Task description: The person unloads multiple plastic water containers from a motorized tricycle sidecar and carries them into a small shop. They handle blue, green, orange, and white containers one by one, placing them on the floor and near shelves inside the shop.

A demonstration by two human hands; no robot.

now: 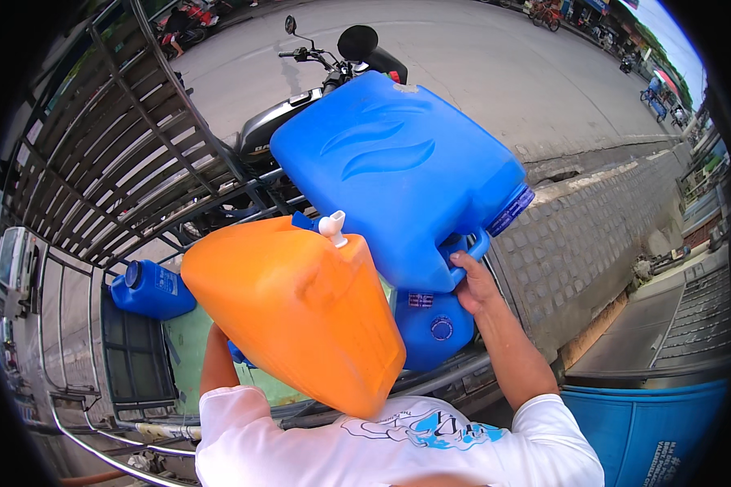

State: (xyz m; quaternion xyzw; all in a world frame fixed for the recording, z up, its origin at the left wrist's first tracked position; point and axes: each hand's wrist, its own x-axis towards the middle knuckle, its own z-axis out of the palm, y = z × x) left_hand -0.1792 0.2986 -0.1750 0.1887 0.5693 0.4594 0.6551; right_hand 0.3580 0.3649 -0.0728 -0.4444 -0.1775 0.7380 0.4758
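My right hand (476, 284) is closed around the loop handle of a big blue water jug (398, 162), which lies tilted with its dark blue cap facing right. Beside it, on the left, an orange water jug (292, 300) with a white spout leans against my chest. My left forearm (218, 361) passes behind the orange jug, so that hand is hidden and its grip cannot be seen. Below my right hand sits another blue jug (437, 331) with a round cap. A smaller blue jug (156, 290) stands farther left.
Around the jugs is a metal-framed cargo cart with a pale green floor (179, 345) and a slatted side (114, 138). A motorcycle (276, 122) is beyond the jugs. To the right run a stone-faced wall (577, 235) and a blue drum (633, 430). Street traffic shows at the back.
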